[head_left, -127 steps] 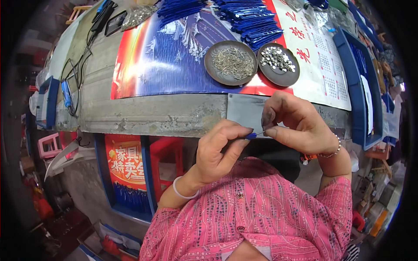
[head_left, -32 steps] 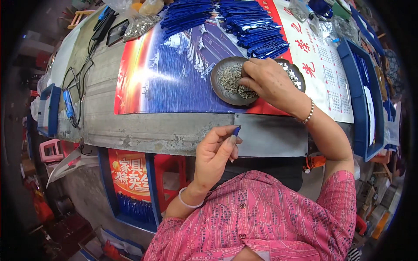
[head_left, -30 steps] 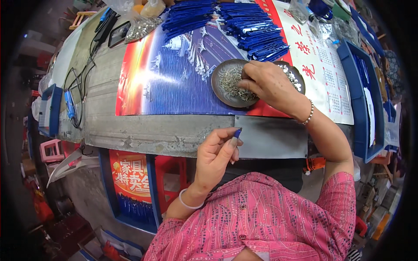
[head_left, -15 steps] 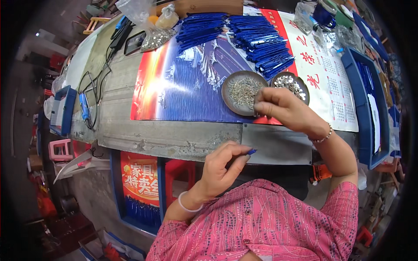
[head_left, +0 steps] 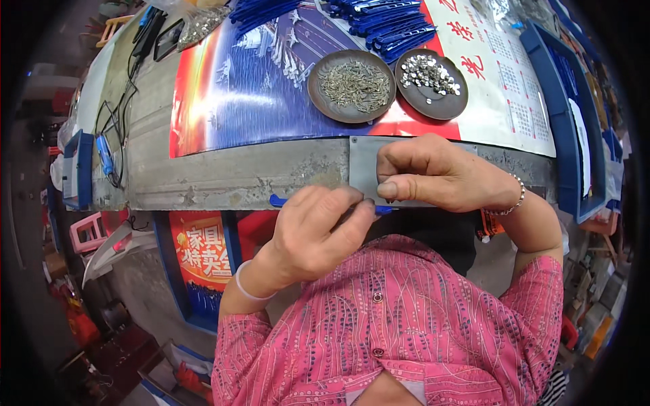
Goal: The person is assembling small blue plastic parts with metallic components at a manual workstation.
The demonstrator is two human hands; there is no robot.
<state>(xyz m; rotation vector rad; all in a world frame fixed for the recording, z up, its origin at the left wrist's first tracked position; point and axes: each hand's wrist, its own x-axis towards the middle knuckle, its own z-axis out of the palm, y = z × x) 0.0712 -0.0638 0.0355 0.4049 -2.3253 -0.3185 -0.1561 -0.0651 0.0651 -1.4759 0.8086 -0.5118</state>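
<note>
Blue strip (head_left: 277, 201) now pinched between left hand (head_left: 315, 233) and returned right hand (head_left: 433, 172).

Grey worktable (head_left: 223, 177) with worn, scuffed front edge, partly covered by a glossy blue-and-red poster (head_left: 250, 88). Pink plastic stool (head_left: 84, 230) on the cluttered floor at left. Bright, even lighting overhead.

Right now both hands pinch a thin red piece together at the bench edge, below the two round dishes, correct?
Not quite: the thin piece is blue, not red, as the head view shows. The left hand and right hand do pinch it together at the bench edge, below the two round dishes.
</note>
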